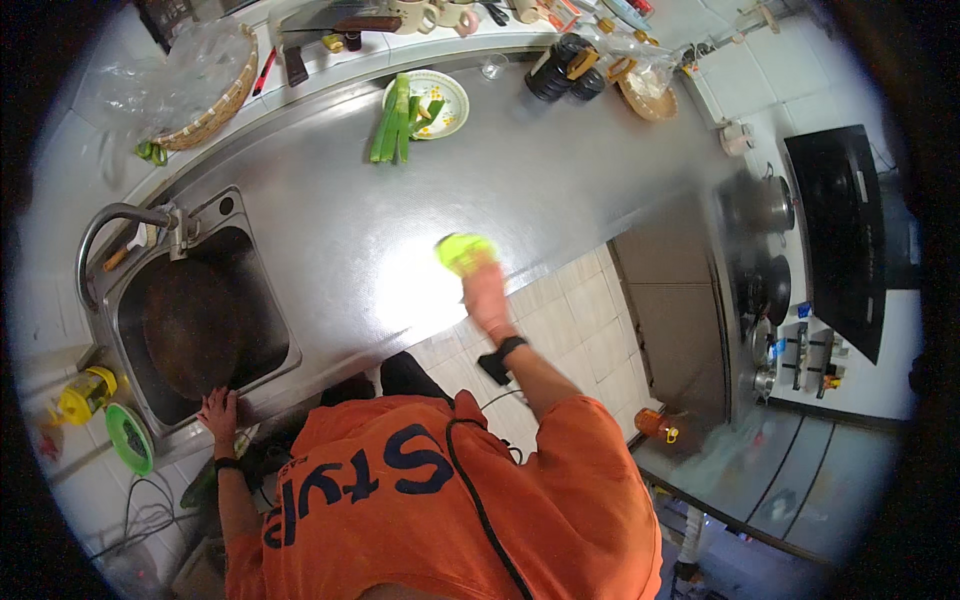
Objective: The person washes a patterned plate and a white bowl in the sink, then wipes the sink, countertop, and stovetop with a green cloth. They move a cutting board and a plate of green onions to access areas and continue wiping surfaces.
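Note:
My right hand (486, 291) grips a bright yellow-green cloth (466, 253) against the stainless steel countertop (337, 195), close to its front edge and beside a strong glare. My left hand (218, 414) rests with fingers spread on the front rim of the steel sink (294, 352), holding nothing. Inside the sink lies a large, round, dark brown object (193, 322), too dim to name exactly. Towards the back of the counter, cut green leek or scallion leaves (390, 131) lie partly across a patterned plate (452, 94) and overhang its rim.
A curved faucet (124, 214) arches over the sink. Beside the sink are a yellow-capped container (84, 394) and a green bowl (129, 439). Dark jars (553, 71) and a small basket (649, 101) stand at the back right. A knife (367, 24) lies on the rear ledge.

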Available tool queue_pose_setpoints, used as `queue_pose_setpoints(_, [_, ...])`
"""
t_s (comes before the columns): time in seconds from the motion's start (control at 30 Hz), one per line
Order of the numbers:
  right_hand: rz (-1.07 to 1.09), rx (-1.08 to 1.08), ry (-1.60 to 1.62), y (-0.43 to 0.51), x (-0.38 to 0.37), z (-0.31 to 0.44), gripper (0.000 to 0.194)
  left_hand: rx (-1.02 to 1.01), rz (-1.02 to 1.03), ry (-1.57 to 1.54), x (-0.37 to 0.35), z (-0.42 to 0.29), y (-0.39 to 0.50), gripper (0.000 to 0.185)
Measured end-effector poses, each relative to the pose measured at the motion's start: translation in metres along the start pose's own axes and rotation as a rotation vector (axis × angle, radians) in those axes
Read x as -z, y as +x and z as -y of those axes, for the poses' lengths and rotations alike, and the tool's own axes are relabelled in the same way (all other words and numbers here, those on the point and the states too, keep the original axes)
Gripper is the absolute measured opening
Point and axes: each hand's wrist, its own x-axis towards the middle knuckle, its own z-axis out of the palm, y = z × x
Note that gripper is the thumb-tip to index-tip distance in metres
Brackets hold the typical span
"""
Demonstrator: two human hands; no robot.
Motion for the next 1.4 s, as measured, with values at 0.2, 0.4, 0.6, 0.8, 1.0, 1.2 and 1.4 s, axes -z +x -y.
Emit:
queue_pose_setpoints(0.2, [-0.24, -0.432, -0.191, 0.02, 0.027, -0.066, 0.056, 0.133, 0.138, -0.125, 0.022, -0.01, 0.006, 0.068])
queue_pose_setpoints(0.4, [0.197, 0.081, -0.074, -0.026, -0.009, 0.107, 0.059, 0.141, 0.14, -0.411, 0.02, -0.015, 0.013, 0.066])
queue_pose_setpoints(0.6, [0.196, 0.316, 0.136, -0.066, 0.009, 0.101, 0.048, -0.008, -0.081, -0.937, 0.057, -0.112, 0.016, 0.054])
queue_pose_setpoints(0.8, [0.044, 0.044, -0.12, -0.038, 0.041, -0.051, 0.05, -0.543, -0.299, -0.527, 0.116, -0.303, -0.009, 0.043])
queue_pose_setpoints(1.0, [-0.001, -0.302, -0.237, 0.02, 0.101, -0.284, 0.056, -0.658, -0.244, -0.445, 0.122, -0.519, -0.016, 0.047])
queue_pose_setpoints(1.2, [-0.101, -0.643, -0.289, 0.065, 0.15, -0.484, 0.061, -0.454, -0.283, -0.408, 0.105, -0.667, 0.008, 0.056])
queue_pose_setpoints(1.4, [-0.059, -0.759, -0.267, 0.147, 0.165, -0.541, 0.062, -0.135, -0.346, -0.133, 0.071, -0.73, 0.003, 0.084])
